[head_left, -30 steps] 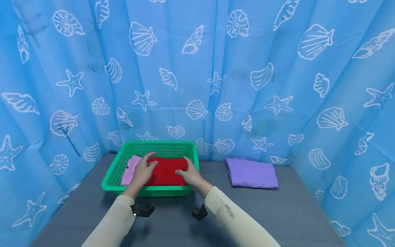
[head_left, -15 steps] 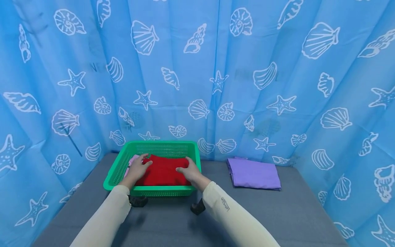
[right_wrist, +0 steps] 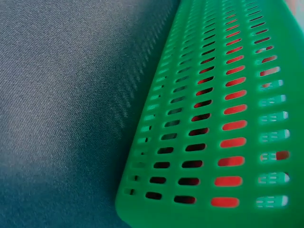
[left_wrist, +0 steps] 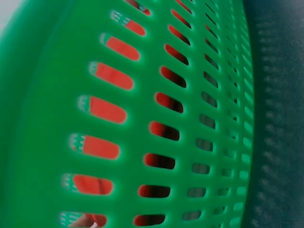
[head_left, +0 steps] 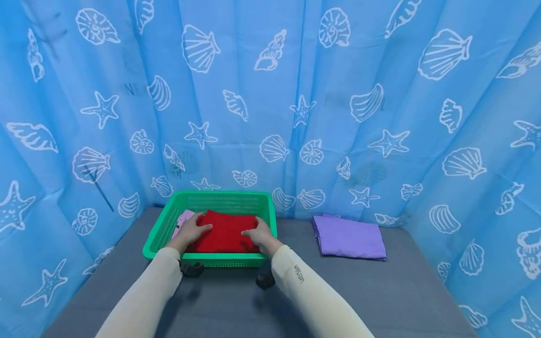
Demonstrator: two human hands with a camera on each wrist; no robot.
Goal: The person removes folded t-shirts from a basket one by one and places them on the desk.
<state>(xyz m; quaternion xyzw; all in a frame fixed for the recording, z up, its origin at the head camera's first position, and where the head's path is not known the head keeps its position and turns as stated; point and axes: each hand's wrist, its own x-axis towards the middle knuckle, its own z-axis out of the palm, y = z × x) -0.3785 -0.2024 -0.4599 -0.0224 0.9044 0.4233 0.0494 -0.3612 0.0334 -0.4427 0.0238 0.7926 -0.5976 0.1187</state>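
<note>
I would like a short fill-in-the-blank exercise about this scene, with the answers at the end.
The basket is ____.
The fabric between the left hand and the right hand is ____.
The folded cloth outside the basket is ____.
Besides shells, the curtain shows white ____.
Missing words: green; red; purple; starfish.

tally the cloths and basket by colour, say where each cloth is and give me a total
Green basket: 1
Red cloth: 1, in the basket
Pink cloth: 1, in the basket, partly hidden
Purple cloth: 1, on the grey surface outside the basket
Total: 4
</note>
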